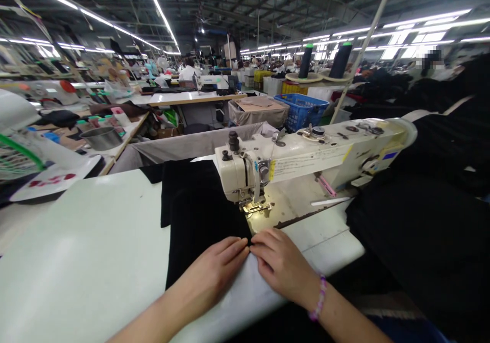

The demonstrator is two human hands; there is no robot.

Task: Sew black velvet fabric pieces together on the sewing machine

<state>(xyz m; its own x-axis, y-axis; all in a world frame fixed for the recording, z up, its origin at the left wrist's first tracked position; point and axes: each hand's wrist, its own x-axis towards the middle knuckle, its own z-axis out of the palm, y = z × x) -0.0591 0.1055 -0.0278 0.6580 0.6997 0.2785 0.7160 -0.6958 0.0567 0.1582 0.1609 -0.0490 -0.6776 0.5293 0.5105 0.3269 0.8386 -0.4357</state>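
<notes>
left grip [216, 271] and right grip [281, 264] lie flat and slightly spread at lower centre, pinching nothing, pressing black cloth [201, 215] on the counter [76, 241] near the sewing machine [306, 164].

Brightness: we see a bright, evenly lit factory floor.
Sources: we count long LED tube lights [115, 26] overhead and daylit windows [421, 42] at far right.
Glare: we lose the tubes and windows to white; the needle plate [264, 219] shines warm under a small lamp.
Shadows: we find them soft; the black fabric [202, 215] sinks to near-solid dark.
Distortion: we see ceiling beams [268, 1] bowing toward the frame edges.
Focus: we find distant workstations [214, 82] slightly soft.
</notes>
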